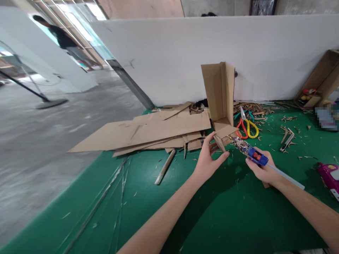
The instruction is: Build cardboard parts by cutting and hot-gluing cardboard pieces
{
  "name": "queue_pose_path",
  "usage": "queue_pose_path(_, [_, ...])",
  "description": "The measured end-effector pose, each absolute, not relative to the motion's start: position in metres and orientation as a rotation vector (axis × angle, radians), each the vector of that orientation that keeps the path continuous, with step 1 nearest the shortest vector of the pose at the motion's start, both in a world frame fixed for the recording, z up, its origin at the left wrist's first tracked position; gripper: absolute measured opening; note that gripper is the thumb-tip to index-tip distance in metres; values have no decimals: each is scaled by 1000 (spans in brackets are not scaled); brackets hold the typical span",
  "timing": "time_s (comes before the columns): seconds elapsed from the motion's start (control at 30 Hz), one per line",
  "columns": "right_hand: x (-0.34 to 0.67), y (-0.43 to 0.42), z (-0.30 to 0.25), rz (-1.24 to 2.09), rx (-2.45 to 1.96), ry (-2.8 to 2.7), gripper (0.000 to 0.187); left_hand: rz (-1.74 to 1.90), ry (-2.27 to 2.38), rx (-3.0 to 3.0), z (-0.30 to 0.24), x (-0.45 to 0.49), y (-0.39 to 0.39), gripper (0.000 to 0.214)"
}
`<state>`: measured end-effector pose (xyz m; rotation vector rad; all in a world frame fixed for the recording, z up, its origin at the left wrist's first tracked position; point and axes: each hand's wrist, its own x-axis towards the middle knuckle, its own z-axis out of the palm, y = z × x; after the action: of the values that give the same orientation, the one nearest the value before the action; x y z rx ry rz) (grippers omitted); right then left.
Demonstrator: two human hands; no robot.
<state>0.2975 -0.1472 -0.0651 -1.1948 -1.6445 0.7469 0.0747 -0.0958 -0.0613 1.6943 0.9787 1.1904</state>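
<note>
My left hand (208, 158) grips a small cardboard piece (219, 143) between thumb and fingers. In my right hand (263, 169) is a blue hot glue gun (255, 155), a clear glue stick (287, 177) trailing from its back. The gun's nozzle meets or nearly touches the cardboard; I cannot tell which. Just behind stands an upright folded cardboard form (218, 91) with an open front. Scissors with orange and yellow handles (247, 128) lie close by on the right.
Flat cardboard sheets (159, 128) are stacked at left, beside a thin strip (165, 167). A utility knife (287, 141), a magenta device (329, 176) and a cardboard box (321, 79) are at right. A white partition (169, 60) backs the green table (212, 218). A person (63, 38) stands far left.
</note>
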Motion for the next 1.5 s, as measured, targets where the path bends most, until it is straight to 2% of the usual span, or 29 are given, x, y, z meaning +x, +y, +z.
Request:
queue_pose_path(0.9, [300, -144, -68, 776, -1298, -1489, 24, 1226, 962, 1657, -58, 76, -97, 72])
queue_pose_path(1.5, [302, -142, -68, 785, -1297, -1415, 19, 1215, 992, 1648, -59, 74, -95, 75])
